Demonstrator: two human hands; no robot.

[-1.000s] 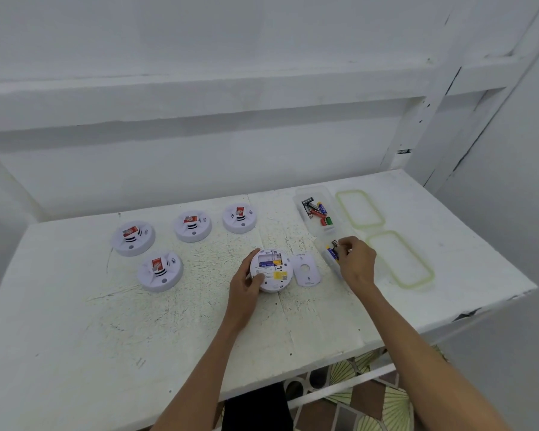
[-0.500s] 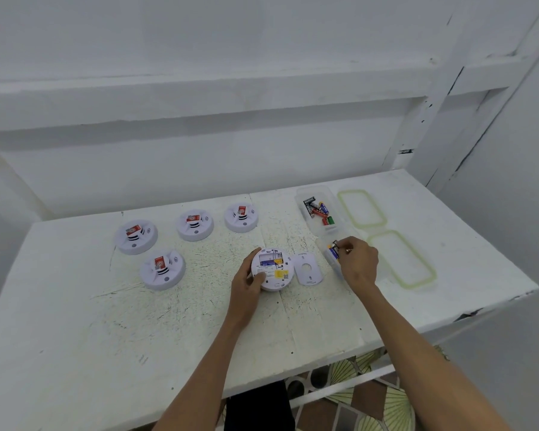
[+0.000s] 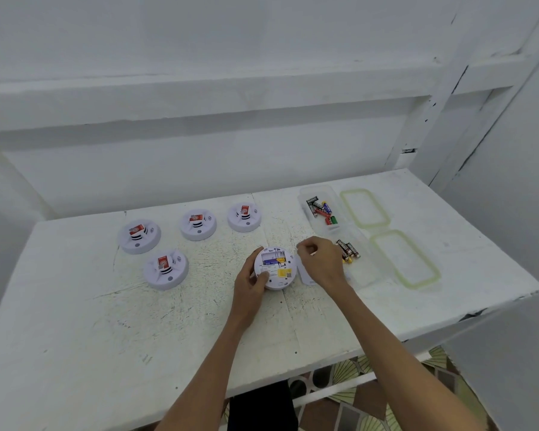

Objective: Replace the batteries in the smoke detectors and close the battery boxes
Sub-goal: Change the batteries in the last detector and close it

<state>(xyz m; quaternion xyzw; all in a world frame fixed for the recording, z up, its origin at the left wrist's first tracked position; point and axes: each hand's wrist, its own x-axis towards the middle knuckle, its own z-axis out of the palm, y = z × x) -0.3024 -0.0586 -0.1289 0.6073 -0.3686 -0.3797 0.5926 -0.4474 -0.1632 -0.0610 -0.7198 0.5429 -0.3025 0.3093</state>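
Observation:
An upturned white smoke detector (image 3: 274,269) lies at the table's middle with its battery compartment open. My left hand (image 3: 249,284) grips its left rim, thumb on the back face. My right hand (image 3: 319,262) hovers just right of the detector, fingers curled in a pinch on a battery that they mostly hide. The detector's loose white cover (image 3: 305,276) lies flat beneath that hand. A clear near container (image 3: 367,269) holds a few batteries (image 3: 349,251).
Several other white detectors lie face up to the left, such as one (image 3: 165,269) near the front and one (image 3: 244,216) at the back. A far clear container (image 3: 321,209) holds mixed batteries. Two green-rimmed lids (image 3: 365,208) (image 3: 405,259) lie at the right, near the table's edge.
My right hand has left the near battery container and moved left to the open detector. My left hand has kept its grip on the detector.

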